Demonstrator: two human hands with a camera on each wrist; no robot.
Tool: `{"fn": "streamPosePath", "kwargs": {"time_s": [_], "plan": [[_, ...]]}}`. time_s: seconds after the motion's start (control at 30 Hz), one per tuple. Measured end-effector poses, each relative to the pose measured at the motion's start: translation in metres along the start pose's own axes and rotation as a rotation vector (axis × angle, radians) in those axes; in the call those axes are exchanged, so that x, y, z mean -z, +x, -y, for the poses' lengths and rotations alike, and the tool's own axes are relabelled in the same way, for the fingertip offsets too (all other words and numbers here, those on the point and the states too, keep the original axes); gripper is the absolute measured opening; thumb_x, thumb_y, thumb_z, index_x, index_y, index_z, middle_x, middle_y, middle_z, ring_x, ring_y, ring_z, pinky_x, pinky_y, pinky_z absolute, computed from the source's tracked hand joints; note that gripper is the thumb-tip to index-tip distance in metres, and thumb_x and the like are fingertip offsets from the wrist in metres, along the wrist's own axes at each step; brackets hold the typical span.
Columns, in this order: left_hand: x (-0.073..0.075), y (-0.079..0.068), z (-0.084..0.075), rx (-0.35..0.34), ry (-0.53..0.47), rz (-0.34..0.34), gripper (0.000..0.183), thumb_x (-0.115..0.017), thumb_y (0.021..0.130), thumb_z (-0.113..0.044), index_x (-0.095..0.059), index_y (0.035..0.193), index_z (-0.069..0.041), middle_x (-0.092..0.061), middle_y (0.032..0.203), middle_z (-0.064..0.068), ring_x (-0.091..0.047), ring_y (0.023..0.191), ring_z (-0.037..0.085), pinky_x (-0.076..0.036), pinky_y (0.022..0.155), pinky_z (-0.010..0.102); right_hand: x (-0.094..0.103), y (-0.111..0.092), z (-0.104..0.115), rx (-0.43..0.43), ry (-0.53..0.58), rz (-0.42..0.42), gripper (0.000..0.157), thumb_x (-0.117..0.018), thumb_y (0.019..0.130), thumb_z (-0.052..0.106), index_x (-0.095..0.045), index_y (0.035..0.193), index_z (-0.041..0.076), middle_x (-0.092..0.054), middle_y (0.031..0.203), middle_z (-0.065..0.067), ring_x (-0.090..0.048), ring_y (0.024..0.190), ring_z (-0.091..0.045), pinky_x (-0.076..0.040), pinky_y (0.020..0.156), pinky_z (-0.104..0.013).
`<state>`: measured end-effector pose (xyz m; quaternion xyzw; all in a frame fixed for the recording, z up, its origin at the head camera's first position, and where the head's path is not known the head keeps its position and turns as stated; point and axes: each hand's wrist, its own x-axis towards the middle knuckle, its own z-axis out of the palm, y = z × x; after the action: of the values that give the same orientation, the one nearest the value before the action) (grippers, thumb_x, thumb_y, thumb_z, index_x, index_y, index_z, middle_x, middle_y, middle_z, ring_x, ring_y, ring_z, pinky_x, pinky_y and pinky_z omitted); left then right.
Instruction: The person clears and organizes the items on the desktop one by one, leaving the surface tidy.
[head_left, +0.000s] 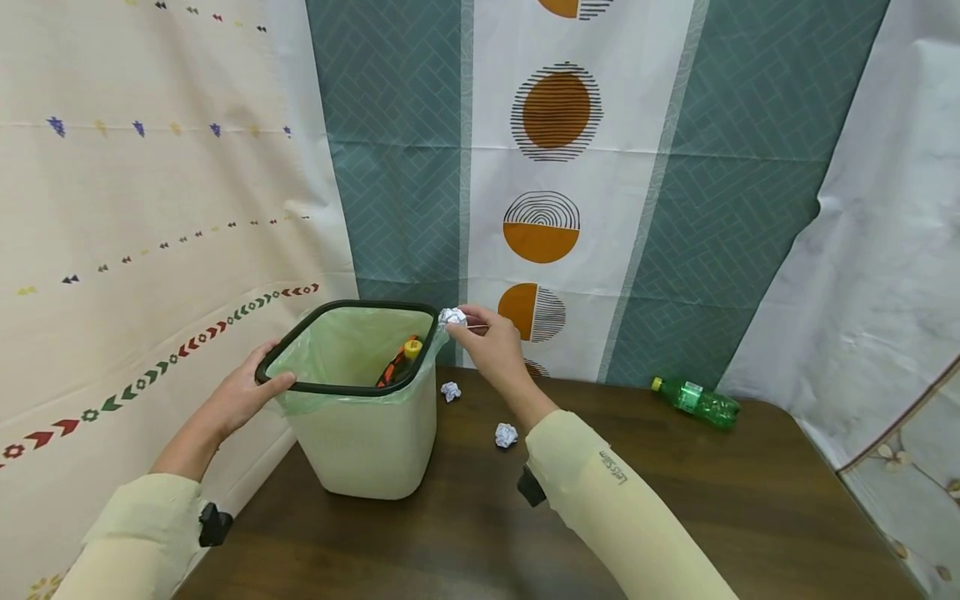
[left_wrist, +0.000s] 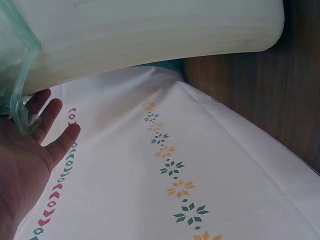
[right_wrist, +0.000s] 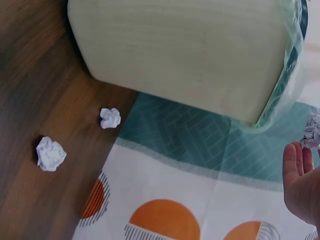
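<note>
A crumpled paper ball (head_left: pixel 452 317) is pinched between the thumb and fingertips of the right hand (head_left: pixel 491 342), just beside the far right corner of the bin (head_left: pixel 367 454) and outside its opening. A light fingertip pinch seems the right hold: paper this loose needs little squeeze, and the ball stays easy to let go. Lifting it a touch above the dark rim (head_left: pixel 326 388) before any move to the left should keep the knuckles from catching the green liner (head_left: pixel 337 333), which hangs loosely over the edge.

The left hand (head_left: pixel 243 392) holds the near left part of the rim, thumb over the top and fingers splayed along the outside; how hard it presses is difficult to judge. Steady pressure there should guard against tipping, without dragging the liner down.

Inside the bin, toward the right, lies a yellow-capped item (head_left: pixel 412 349). Right of the bin, two more paper balls sit on the counter (head_left: pixel 600 517), the far one (head_left: pixel 451 392) close to the wall cloth (head_left: pixel 401 167), the near one (head_left: pixel 506 435) below the right forearm. A green bottle (head_left: pixel 696 403) lies on its side at the far right.
</note>
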<state>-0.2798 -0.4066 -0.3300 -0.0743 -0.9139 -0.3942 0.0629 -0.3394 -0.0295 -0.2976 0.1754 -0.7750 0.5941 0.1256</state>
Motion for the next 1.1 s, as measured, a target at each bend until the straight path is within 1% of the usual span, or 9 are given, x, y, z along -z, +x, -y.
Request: {"fn": "streamPosePath", "kwargs": {"time_s": [0.27,0.6,0.8,0.97,1.1], "plan": [[0.000,-0.001,0.000,-0.002,-0.016,0.002,0.086,-0.051,0.098,-0.041,-0.003,0.158,-0.003,-0.019,0.153,0.037,-0.026,0.135,0.056,-0.025,0.100,0.073,-0.019,0.001,0.014,0.034,-0.001,0.055,0.035,-0.071,0.093,0.023,-0.068,0.125,0.010,-0.068,0.108,-0.007,-0.066,0.098,-0.020,-0.055,0.081,-0.030],[0.000,-0.002,0.000,0.017,-0.020,0.002,0.087,-0.051,0.098,-0.042,-0.002,0.159,-0.005,-0.018,0.154,0.036,-0.025,0.135,0.056,-0.025,0.100,0.074,-0.039,-0.002,0.032,0.011,0.017,0.113,0.036,-0.071,0.093,0.024,-0.067,0.126,0.011,-0.066,0.109,-0.004,-0.064,0.096,-0.017,-0.055,0.079,-0.027],[0.000,0.000,0.000,0.021,-0.002,-0.005,0.088,-0.051,0.098,-0.044,-0.002,0.159,-0.005,-0.020,0.153,0.037,-0.026,0.135,0.057,-0.025,0.100,0.073,-0.046,-0.004,0.036,0.026,0.015,0.130,0.037,-0.072,0.093,0.024,-0.067,0.126,0.011,-0.067,0.111,-0.005,-0.064,0.096,-0.017,-0.055,0.076,-0.026],[-0.001,0.000,0.000,0.014,0.006,-0.012,0.088,-0.051,0.097,-0.046,-0.004,0.159,-0.004,-0.021,0.153,0.037,-0.026,0.135,0.057,-0.025,0.101,0.073,-0.050,-0.007,0.037,0.033,0.005,0.155,0.042,-0.073,0.092,0.029,-0.066,0.130,0.013,-0.068,0.117,-0.004,-0.065,0.104,-0.017,-0.054,0.082,-0.027],[0.000,-0.001,0.001,-0.003,0.004,-0.017,0.087,-0.051,0.097,-0.045,-0.005,0.158,-0.003,-0.022,0.153,0.037,-0.027,0.134,0.056,-0.025,0.101,0.072,-0.050,-0.007,0.033,0.023,0.001,0.151,0.043,-0.072,0.092,0.031,-0.065,0.131,0.015,-0.067,0.120,-0.003,-0.064,0.108,-0.017,-0.053,0.086,-0.029]]}}
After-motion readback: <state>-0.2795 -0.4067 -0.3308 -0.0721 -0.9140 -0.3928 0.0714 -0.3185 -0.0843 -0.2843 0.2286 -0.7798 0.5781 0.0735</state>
